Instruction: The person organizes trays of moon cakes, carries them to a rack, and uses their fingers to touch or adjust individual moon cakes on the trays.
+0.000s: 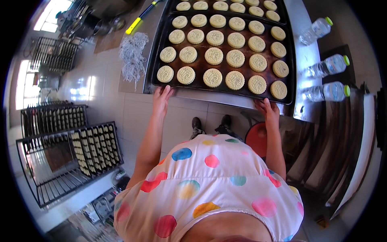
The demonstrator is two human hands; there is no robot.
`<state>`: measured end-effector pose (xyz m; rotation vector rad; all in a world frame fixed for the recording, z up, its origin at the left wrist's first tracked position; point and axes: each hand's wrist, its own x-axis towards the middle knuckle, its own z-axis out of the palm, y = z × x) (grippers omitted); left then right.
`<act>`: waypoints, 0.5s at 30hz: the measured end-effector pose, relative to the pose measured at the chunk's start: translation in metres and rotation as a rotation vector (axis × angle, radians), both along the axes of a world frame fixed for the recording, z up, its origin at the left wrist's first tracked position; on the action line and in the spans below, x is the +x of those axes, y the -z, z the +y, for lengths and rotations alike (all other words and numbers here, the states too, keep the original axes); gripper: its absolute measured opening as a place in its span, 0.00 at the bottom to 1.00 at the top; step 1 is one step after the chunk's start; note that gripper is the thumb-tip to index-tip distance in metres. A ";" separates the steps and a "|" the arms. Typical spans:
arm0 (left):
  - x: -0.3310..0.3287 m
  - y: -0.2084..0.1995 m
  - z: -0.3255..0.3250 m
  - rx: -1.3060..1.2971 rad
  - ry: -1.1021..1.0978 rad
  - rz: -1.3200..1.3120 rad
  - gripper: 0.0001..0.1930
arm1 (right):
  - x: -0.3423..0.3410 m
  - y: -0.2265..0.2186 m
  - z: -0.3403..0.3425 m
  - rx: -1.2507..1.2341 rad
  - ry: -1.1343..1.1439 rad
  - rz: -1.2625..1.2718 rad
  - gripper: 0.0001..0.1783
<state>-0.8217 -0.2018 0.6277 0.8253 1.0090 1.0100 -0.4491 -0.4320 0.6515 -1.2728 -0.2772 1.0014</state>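
A dark baking tray (pixel 157 56) lies on a steel table in front of me, filled with rows of several round pale stamped cookies (pixel 213 77). My left hand (pixel 162 97) grips the tray's near left corner. My right hand (pixel 268 108) holds the near edge toward the right corner. A second tray of the same cookies (pixel 282 12) lies just behind the first.
Three clear water bottles with green caps (pixel 327 92) lie on the table's right side. A mop head with a yellow handle (pixel 133 54) rests left of the table. A wire rack with cookie trays (pixel 94 147) stands at my left. A red stool (pixel 257 138) is near my feet.
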 end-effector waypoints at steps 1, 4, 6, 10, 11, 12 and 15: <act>0.002 -0.001 0.000 -0.006 -0.006 0.005 0.13 | 0.000 -0.002 -0.001 -0.011 -0.007 -0.016 0.18; 0.004 -0.005 -0.001 -0.014 -0.013 0.031 0.15 | 0.000 -0.002 -0.001 -0.048 -0.032 -0.027 0.20; 0.005 -0.010 -0.002 0.000 0.020 0.059 0.16 | -0.001 0.000 -0.001 -0.059 -0.030 -0.017 0.20; 0.006 -0.019 -0.002 0.009 0.028 0.087 0.18 | -0.015 -0.008 0.004 -0.064 0.025 0.016 0.21; 0.004 -0.009 -0.001 0.019 0.019 0.085 0.18 | -0.020 -0.007 0.008 -0.059 0.029 0.055 0.20; 0.002 0.003 0.001 0.030 0.003 0.084 0.19 | -0.026 -0.006 0.013 -0.054 0.025 0.095 0.20; 0.012 0.012 -0.008 0.163 -0.040 0.123 0.16 | -0.053 0.006 0.026 -0.103 -0.068 0.071 0.18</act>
